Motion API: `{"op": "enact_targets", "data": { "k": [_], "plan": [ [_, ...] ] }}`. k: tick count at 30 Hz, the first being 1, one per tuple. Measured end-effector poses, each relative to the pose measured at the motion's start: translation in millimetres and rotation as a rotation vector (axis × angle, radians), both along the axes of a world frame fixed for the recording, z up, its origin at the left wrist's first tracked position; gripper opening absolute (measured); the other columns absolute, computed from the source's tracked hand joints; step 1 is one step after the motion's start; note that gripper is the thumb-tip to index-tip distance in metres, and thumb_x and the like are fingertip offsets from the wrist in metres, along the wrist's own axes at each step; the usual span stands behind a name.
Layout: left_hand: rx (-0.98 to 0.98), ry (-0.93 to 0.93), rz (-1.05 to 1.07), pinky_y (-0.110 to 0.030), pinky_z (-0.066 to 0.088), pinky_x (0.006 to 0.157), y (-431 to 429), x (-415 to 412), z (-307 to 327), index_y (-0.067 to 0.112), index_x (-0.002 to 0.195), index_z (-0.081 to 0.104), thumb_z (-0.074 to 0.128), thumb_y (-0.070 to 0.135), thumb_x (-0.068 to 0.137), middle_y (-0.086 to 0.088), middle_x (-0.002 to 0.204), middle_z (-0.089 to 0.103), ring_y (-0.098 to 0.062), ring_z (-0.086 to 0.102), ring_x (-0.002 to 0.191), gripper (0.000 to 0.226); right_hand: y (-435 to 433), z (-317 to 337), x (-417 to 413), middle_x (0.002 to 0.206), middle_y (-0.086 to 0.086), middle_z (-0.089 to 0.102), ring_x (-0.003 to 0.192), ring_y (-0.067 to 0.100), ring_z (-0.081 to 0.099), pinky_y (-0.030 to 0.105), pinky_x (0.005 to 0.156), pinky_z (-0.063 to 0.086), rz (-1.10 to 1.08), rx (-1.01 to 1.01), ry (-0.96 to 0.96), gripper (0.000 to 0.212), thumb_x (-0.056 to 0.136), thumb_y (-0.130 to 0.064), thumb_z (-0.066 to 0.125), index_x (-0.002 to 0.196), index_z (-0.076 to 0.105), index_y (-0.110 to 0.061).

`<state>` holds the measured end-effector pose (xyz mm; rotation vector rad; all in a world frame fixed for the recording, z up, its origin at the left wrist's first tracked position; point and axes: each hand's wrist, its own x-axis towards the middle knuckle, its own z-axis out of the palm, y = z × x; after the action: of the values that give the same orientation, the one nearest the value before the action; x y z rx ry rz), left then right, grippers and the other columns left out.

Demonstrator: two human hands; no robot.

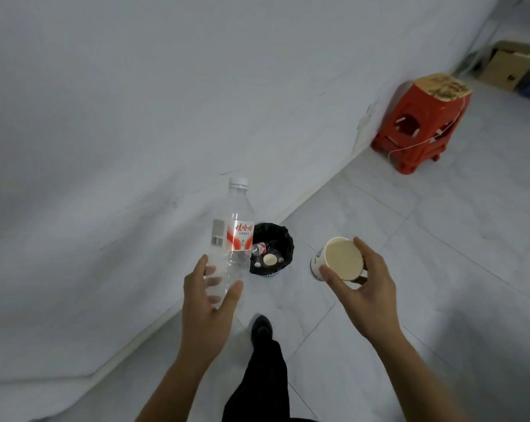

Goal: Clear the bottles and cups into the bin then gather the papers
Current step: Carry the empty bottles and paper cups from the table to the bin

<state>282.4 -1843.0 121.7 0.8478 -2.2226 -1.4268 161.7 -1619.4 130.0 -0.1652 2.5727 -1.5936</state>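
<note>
Between hands, ahead: bin (289,239). Left hand (205,296) clasps bottle (233,226) base, likely light, crushable; right hand (364,296) pinches soft cup (344,257) rim.

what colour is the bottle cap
White screw cap on the clear plastic bottle, head view.

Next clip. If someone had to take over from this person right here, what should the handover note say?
Left hand: grips a clear capped bottle, held upright.
Right hand: holds a paper cup, mouth towards the camera, nothing inside.
Bin: on the floor by the wall, ahead of both hands, black liner; a small bottle and a white round piece lie inside.
Done: some rubbish binned.
Left: drop the bottle and cup in, then gather the papers, which are not in view.
</note>
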Motion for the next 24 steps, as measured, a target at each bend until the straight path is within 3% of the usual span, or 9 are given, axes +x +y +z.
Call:
{"op": "enact_targets", "data": {
  "k": [2, 6, 9, 14, 16, 19, 21, 24],
  "plan": [
    [0.027, -0.097, -0.032, -0.030, 0.055, 0.082, -34, -59, -16, 0.023, 0.147, 0.034, 0.070, 0.034, 0.087, 0.008, 0.130, 0.048, -0.009, 0.056, 0.114, 0.072, -35, -11, -55, 0.140, -0.010, 0.047, 0.114, 0.007, 0.053, 0.028, 0.089, 0.051, 0.004, 0.032, -0.054, 0.089, 0.070, -0.060, 0.075, 0.146, 0.042, -0.028],
    [0.049, -0.308, -0.102, -0.039, 0.055, 0.088, -93, -167, -44, 0.023, 0.145, 0.035, 0.063, 0.066, 0.073, 0.010, 0.131, 0.053, -0.012, 0.058, 0.111, 0.089, -101, -43, -158, 0.146, -0.005, 0.044, 0.118, 0.007, 0.046, 0.027, 0.092, 0.045, 0.021, 0.087, -0.152, 0.087, 0.076, -0.051, 0.078, 0.149, 0.037, -0.025],
    [0.077, -0.506, -0.153, -0.043, 0.054, 0.091, -123, -234, -83, 0.020, 0.138, 0.040, 0.056, 0.078, 0.061, 0.007, 0.126, 0.055, -0.018, 0.060, 0.107, 0.097, -133, -92, -218, 0.149, -0.001, 0.043, 0.125, 0.015, 0.048, 0.034, 0.100, 0.044, 0.048, 0.156, -0.250, 0.088, 0.079, -0.045, 0.079, 0.151, 0.035, -0.021],
    [0.290, -0.775, -0.148, -0.045, 0.052, 0.095, -150, -313, -209, 0.017, 0.143, 0.035, 0.076, 0.052, 0.070, -0.003, 0.128, 0.053, -0.022, 0.058, 0.109, 0.091, -162, -236, -289, 0.149, 0.004, 0.039, 0.131, 0.023, 0.045, 0.029, 0.099, 0.035, 0.080, 0.303, -0.483, 0.088, 0.080, -0.039, 0.078, 0.152, 0.033, -0.017],
    [0.282, -0.793, -0.153, -0.040, 0.054, 0.088, -154, -330, -266, 0.016, 0.137, 0.042, 0.080, 0.034, 0.076, -0.003, 0.123, 0.053, -0.018, 0.059, 0.102, 0.074, -170, -303, -304, 0.146, 0.006, 0.037, 0.127, 0.024, 0.048, 0.028, 0.095, 0.036, 0.097, 0.354, -0.530, 0.086, 0.078, -0.038, 0.080, 0.149, 0.036, -0.016],
    [0.243, -0.716, -0.105, -0.019, 0.046, 0.065, -151, -349, -342, 0.027, 0.100, 0.053, 0.080, 0.018, 0.080, 0.017, 0.094, 0.054, 0.002, 0.060, 0.078, 0.035, -184, -407, -314, 0.140, 0.006, 0.038, 0.118, 0.023, 0.051, 0.027, 0.091, 0.040, 0.175, 0.385, -0.519, 0.084, 0.077, -0.038, 0.082, 0.145, 0.038, -0.017],
    [0.263, -0.645, -0.061, -0.018, 0.045, 0.067, -151, -356, -382, 0.043, 0.093, 0.050, 0.081, 0.021, 0.079, 0.024, 0.094, 0.055, 0.006, 0.062, 0.082, 0.041, -197, -469, -314, 0.137, 0.005, 0.041, 0.114, 0.023, 0.053, 0.030, 0.089, 0.045, 0.246, 0.390, -0.500, 0.083, 0.077, -0.040, 0.081, 0.144, 0.039, -0.018],
    [0.268, -0.603, 0.026, -0.031, 0.052, 0.081, -159, -348, -438, 0.051, 0.102, 0.048, 0.083, 0.037, 0.076, 0.022, 0.110, 0.059, -0.002, 0.060, 0.102, 0.046, -220, -551, -307, 0.134, 0.001, 0.046, 0.112, 0.023, 0.055, 0.031, 0.083, 0.046, 0.376, 0.417, -0.436, 0.081, 0.076, -0.044, 0.080, 0.143, 0.041, -0.020]
  ]
}}
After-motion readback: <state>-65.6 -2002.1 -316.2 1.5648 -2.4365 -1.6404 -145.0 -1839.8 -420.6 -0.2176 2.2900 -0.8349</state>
